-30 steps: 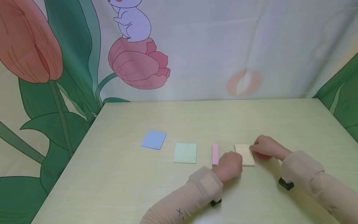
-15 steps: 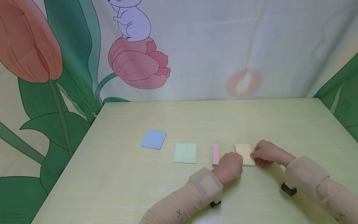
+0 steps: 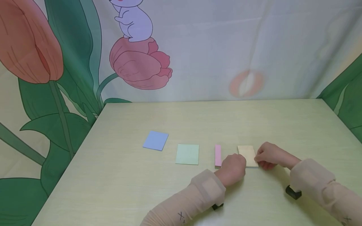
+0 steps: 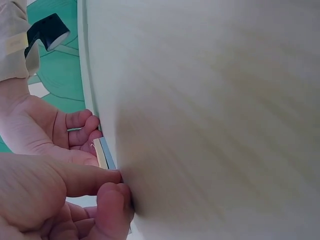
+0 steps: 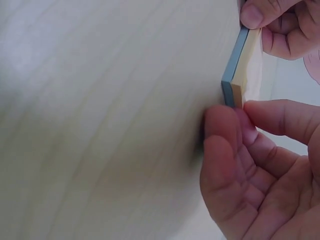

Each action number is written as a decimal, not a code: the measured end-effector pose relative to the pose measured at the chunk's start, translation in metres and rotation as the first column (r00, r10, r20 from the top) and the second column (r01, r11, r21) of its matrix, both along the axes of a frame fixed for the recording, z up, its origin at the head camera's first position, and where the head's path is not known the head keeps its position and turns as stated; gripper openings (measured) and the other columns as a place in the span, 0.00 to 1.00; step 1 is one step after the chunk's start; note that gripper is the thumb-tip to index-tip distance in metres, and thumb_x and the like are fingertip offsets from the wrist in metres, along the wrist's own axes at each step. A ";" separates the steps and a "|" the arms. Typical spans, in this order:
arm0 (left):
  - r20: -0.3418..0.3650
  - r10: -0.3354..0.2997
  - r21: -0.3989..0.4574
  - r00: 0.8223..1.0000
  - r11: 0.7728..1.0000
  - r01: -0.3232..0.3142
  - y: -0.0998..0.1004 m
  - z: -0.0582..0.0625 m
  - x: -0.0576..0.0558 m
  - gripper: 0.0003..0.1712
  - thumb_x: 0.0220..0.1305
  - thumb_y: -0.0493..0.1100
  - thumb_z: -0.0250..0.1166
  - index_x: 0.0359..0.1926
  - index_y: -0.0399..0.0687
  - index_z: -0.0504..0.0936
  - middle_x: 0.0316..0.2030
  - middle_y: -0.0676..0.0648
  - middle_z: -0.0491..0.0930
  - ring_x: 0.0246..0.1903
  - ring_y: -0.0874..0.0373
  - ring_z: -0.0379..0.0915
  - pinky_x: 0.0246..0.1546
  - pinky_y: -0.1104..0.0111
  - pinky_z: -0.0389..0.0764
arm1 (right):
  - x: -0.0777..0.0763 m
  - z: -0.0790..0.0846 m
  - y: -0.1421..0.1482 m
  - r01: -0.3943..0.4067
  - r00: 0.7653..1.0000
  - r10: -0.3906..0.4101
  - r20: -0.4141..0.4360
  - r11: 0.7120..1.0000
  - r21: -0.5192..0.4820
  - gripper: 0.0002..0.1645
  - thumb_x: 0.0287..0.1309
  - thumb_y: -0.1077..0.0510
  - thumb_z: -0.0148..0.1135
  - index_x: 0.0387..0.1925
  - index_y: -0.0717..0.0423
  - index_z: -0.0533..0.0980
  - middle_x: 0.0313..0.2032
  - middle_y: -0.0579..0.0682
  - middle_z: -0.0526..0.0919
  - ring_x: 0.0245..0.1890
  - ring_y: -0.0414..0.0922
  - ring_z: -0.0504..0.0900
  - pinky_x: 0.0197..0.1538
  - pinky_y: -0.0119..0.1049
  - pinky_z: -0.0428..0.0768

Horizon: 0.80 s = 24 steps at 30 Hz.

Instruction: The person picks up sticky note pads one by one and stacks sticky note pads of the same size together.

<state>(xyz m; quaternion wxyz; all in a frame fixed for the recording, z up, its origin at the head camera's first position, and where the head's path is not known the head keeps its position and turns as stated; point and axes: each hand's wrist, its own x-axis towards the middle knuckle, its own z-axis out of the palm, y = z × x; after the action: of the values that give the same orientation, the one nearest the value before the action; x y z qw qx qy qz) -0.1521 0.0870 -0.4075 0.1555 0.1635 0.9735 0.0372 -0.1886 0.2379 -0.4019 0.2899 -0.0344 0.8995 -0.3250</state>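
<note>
A pale yellow sticky note pad [image 3: 247, 155] lies on the table between the two hands. Beneath it sits a blue pad [image 5: 234, 65], whose edge shows in the right wrist view. My left hand [image 3: 232, 169] has curled fingers and holds the stack at its left side, covering part of it. At the opposite side, my right hand [image 3: 269, 155] pinches the stack's edge near a corner between thumb and fingers [image 5: 222, 125]. Just left of my left hand lies a narrow pink pad [image 3: 217, 155], its near end close to the knuckles.
A light green square pad [image 3: 187, 154] lies flat farther left. Beyond it a blue square pad [image 3: 156, 140] is set at an angle. The pale wooden table [image 3: 113, 182] ends at a printed curtain [image 3: 203, 53] along the back.
My right hand has slid a little toward the near side along the pads' right edge, and a bluish strip now shows under the yellow pad's near edge. My left hand has barely moved.
</note>
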 end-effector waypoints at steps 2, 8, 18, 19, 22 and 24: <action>-0.011 -0.011 -0.008 1.000 1.000 0.011 0.000 0.000 0.000 0.13 0.58 0.40 0.54 0.17 0.50 0.71 0.16 0.55 0.66 0.15 0.64 0.57 0.12 0.75 0.65 | 0.001 -0.001 0.000 0.005 1.000 -0.005 -0.006 1.000 0.006 0.10 0.49 0.61 0.55 0.16 0.60 0.73 0.14 0.45 0.73 0.15 0.39 0.72 0.22 0.32 0.74; -0.031 -0.027 -0.015 0.999 1.000 0.026 0.000 0.000 0.000 0.13 0.58 0.39 0.54 0.17 0.50 0.71 0.17 0.55 0.67 0.16 0.64 0.59 0.12 0.74 0.65 | 0.000 -0.003 0.001 -0.002 1.000 0.002 -0.009 1.000 0.017 0.10 0.49 0.61 0.54 0.16 0.59 0.73 0.14 0.45 0.73 0.16 0.39 0.72 0.22 0.32 0.74; -0.026 -0.038 -0.012 0.999 0.999 0.038 -0.002 0.001 0.001 0.13 0.58 0.39 0.54 0.17 0.50 0.71 0.16 0.55 0.66 0.15 0.64 0.58 0.12 0.74 0.65 | 0.000 -0.002 0.000 -0.013 1.000 0.013 -0.008 0.999 0.030 0.11 0.50 0.60 0.55 0.17 0.59 0.73 0.15 0.45 0.73 0.16 0.39 0.73 0.23 0.33 0.74; -0.025 -0.038 -0.013 0.999 0.999 0.038 -0.002 0.002 0.001 0.13 0.58 0.39 0.54 0.18 0.50 0.72 0.16 0.55 0.66 0.16 0.64 0.58 0.12 0.74 0.65 | 0.000 -0.003 0.000 -0.010 1.000 0.011 -0.007 1.000 0.029 0.10 0.50 0.60 0.55 0.17 0.59 0.73 0.15 0.45 0.73 0.16 0.39 0.73 0.23 0.33 0.74; -0.028 -0.042 -0.019 0.999 0.999 0.042 -0.002 0.001 0.001 0.12 0.58 0.39 0.54 0.18 0.51 0.72 0.17 0.55 0.66 0.16 0.64 0.58 0.13 0.74 0.65 | 0.000 -0.004 0.000 -0.017 1.000 0.018 -0.015 1.000 0.020 0.10 0.50 0.60 0.54 0.17 0.59 0.72 0.15 0.45 0.73 0.16 0.40 0.73 0.22 0.33 0.73; -0.030 -0.045 -0.022 0.999 0.999 0.044 -0.002 0.001 0.001 0.12 0.59 0.40 0.54 0.18 0.51 0.72 0.17 0.55 0.66 0.16 0.64 0.58 0.13 0.74 0.65 | 0.000 -0.005 0.000 -0.017 1.000 0.017 -0.018 1.000 0.017 0.10 0.50 0.60 0.54 0.17 0.59 0.72 0.15 0.45 0.73 0.16 0.39 0.72 0.22 0.32 0.73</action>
<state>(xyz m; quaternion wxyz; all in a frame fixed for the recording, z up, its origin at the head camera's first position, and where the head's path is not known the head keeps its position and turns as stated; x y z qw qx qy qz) -0.1509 0.0849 -0.4066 0.1430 0.1840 0.9723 0.0208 -0.1882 0.2383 -0.4070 0.2847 -0.0426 0.9045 -0.3147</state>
